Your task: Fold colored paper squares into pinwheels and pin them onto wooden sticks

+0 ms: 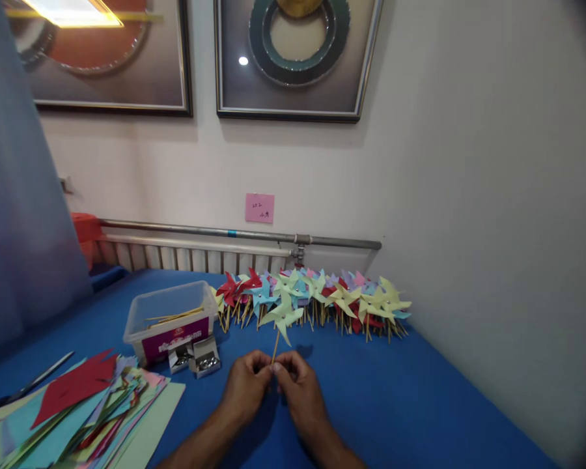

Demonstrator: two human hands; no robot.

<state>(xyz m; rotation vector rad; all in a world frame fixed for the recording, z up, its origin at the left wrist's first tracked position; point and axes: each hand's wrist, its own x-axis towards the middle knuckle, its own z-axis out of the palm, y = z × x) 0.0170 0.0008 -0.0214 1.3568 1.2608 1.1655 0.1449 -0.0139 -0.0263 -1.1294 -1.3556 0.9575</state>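
Observation:
My left hand (pixel 245 384) and my right hand (pixel 297 384) meet over the blue table (pixel 395 404), fingertips pinched together on the bottom of a thin wooden stick. The stick carries a light green paper pinwheel (pixel 283 317), held upright just in front of me. Behind it, a long row of finished pinwheels (pixel 322 296) in red, blue, yellow, green and purple lies along the wall side of the table.
A clear plastic box (pixel 168 319) with wooden sticks stands at left, two small open boxes of metal pins (pixel 195 357) in front of it. A stack of coloured paper sheets (pixel 78 410) and scissors (pixel 24 387) lie at the near left. A radiator and pipe (pixel 234 233) run along the wall.

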